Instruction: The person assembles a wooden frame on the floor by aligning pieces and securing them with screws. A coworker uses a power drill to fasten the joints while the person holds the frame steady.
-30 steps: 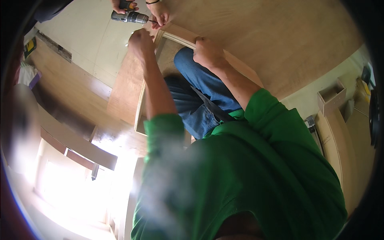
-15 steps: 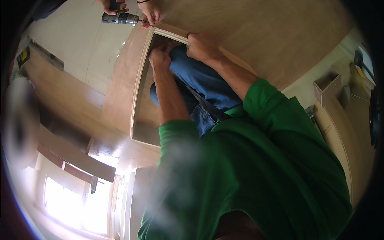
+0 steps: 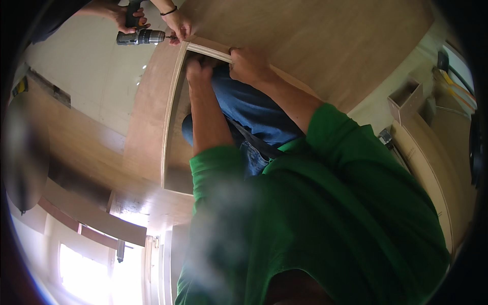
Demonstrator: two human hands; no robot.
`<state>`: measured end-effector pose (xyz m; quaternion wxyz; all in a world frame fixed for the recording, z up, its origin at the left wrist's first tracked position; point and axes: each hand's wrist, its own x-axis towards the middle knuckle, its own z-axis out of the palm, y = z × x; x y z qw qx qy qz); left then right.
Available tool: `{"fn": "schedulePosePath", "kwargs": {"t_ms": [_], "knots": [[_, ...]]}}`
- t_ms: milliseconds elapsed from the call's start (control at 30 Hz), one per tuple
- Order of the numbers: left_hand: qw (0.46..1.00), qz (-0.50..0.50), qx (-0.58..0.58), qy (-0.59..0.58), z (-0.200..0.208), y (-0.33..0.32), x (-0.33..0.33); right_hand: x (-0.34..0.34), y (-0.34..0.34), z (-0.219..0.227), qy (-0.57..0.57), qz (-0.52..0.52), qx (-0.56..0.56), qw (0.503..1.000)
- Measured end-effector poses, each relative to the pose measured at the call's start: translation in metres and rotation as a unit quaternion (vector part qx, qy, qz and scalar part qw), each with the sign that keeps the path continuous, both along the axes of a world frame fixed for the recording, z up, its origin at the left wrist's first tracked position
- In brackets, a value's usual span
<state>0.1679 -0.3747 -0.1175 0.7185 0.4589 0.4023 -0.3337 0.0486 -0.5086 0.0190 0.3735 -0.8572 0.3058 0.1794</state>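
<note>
A plywood frame point(image 3: 175, 101), box-like with striped ply edges, stands around my jeans-clad legs. My right hand point(image 3: 248, 66) grips the top edge of its far panel point(image 3: 209, 51), thumb along the edge. Inside the far-left corner, just below that panel, is my left hand point(image 3: 199, 70); shadow and blur hide its fingers. Beyond the corner, a co-worker's hand holds a cordless drill point(image 3: 140, 37) level, its bit pointing at the corner joint. The co-worker's other hand point(image 3: 178, 26), with a dark wristband, pinches near the bit's tip; what it holds is too small to tell.
A large plywood sheet point(image 3: 315, 35) spreads beyond the frame to the right. At the right stand a small open wooden box point(image 3: 405, 99) and a curved board point(image 3: 424, 157). Another curved panel point(image 3: 101, 213) is at the lower left, near a bright window point(image 3: 84, 269).
The whole view has shifted slightly, so the frame sits lower and further left. My left hand has moved nearer the far panel. My right hand keeps its grip, and the drill stays at the corner.
</note>
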Motion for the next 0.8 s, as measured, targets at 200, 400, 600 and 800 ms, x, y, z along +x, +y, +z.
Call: {"fn": "schedulePosePath", "kwargs": {"t_ms": [200,400,600,800], "knots": [[0.999,-0.02,-0.007,-0.03,0.035,-0.018,-0.001,-0.002,0.0,0.002,-0.022,0.005,-0.003,1.0],[1.0,0.005,0.018,0.004,0.016,-0.003,0.006,-0.001,0.002,-0.002,0.001,0.016,-0.01,1.0],[1.0,-0.015,0.01,-0.022,0.023,-0.008,0.006,-0.002,0.0,-0.001,-0.031,0.024,-0.001,0.999],[0.998,-0.037,0.033,-0.024,0.039,-0.015,0.003,-0.003,0.001,-0.005,-0.024,0.02,0.008,0.999]]}}
